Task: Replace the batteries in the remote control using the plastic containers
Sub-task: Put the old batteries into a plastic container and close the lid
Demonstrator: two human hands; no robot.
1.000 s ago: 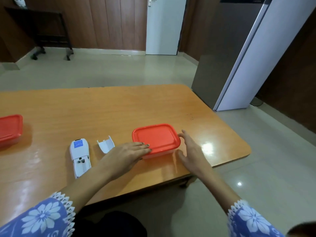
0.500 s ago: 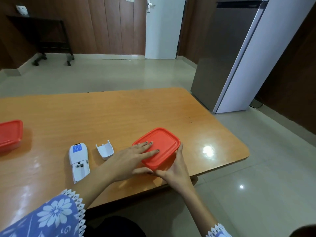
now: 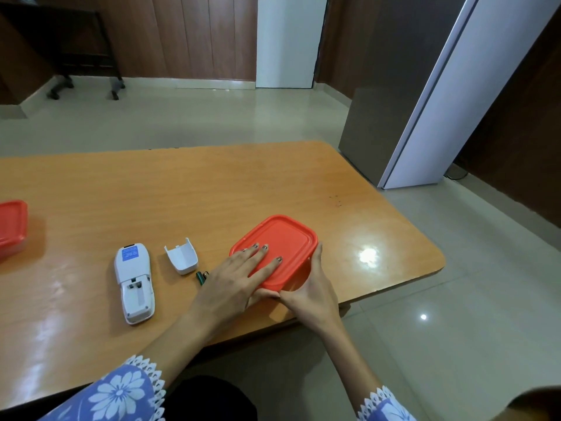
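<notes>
A plastic container with a red lid [image 3: 283, 238] sits near the table's front edge, turned at an angle. My left hand [image 3: 233, 281] lies flat on the lid with its fingers spread. My right hand [image 3: 312, 290] grips the container's near right side and corner. The white remote [image 3: 134, 282] lies face down to the left, its battery bay uncovered and showing no batteries. Its white battery cover [image 3: 182, 256] rests beside it. A dark green battery [image 3: 202, 278] lies on the table between the cover and my left hand.
A second red-lidded container [image 3: 12, 226] stands at the table's far left edge. The wooden table [image 3: 188, 192] stretches back behind the objects. A grey and white fridge [image 3: 425, 95] stands to the right on the tiled floor.
Both hands closed in on the container and it turned at an angle. My right hand slid from its right side to its near corner. The dark green battery now shows beside my left hand.
</notes>
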